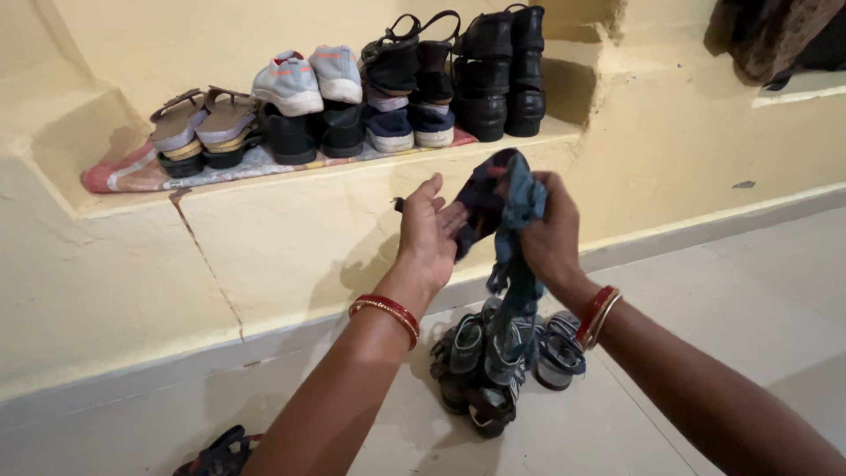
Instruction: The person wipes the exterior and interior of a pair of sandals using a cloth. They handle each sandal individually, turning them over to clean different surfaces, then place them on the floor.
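Below the yellow wall ledge (352, 189), a little out from its front face, both hands meet around a dark blue cloth (504, 207). The right hand (551, 234) is clenched around the cloth's bunched upper part, and a twisted tail of it hangs down from that fist. The left hand (429, 231) is spread, palm up, its fingers touching the cloth's side without closing on it. Each wrist wears red and gold bangles.

Directly under the hanging cloth, at the foot of the ledge, a small heap of sandals (493, 366) lies on the pale floor, and one more dark sandal (218, 454) sits apart at the picture's lower edge.

On the ledge itself, shoes are lined up on a pinkish mat (119, 172): tan sandals (203, 128), white sneakers (308, 79) stacked on darker pairs, and black boots (502, 70) at the far end. Judging by this, much footwear is already on the ledge, while the floor pairs are not yet placed there.
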